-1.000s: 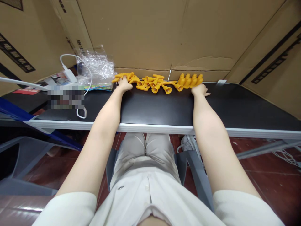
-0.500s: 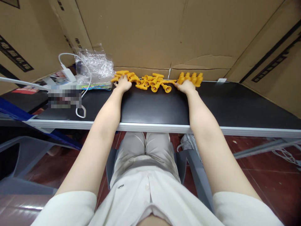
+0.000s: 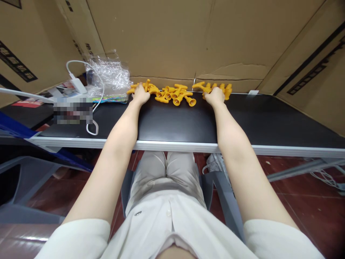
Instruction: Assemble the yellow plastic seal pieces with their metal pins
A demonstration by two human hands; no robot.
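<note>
My left hand [image 3: 141, 95] is closed at the left end of a loose heap of yellow plastic pieces [image 3: 176, 94]. Each has a flared, hollow cone end and a T-shaped crossbar. One such yellow T-shaped piece [image 3: 147, 85] sticks up from the left fingers; its lower part is hidden. My right hand [image 3: 215, 96] has its fingers around another yellow T-shaped piece [image 3: 198, 85], whose crossbar shows above and left of the hand. Just beyond that hand, several yellow pieces [image 3: 228, 91] stand upright in a close row, partly covered by it.
Cardboard [image 3: 172, 39] walls in the black tabletop [image 3: 178, 124] at the back and sides. Crumpled clear plastic [image 3: 110, 77], a white cable [image 3: 101, 81] and a white adapter [image 3: 78, 85] lie at the left. A small white object [image 3: 253, 92] sits at the back right.
The piece in my right hand has turned from lying flat to more upright, its crossbar now raised. At my left hand, one piece has tipped up between the fingers.
</note>
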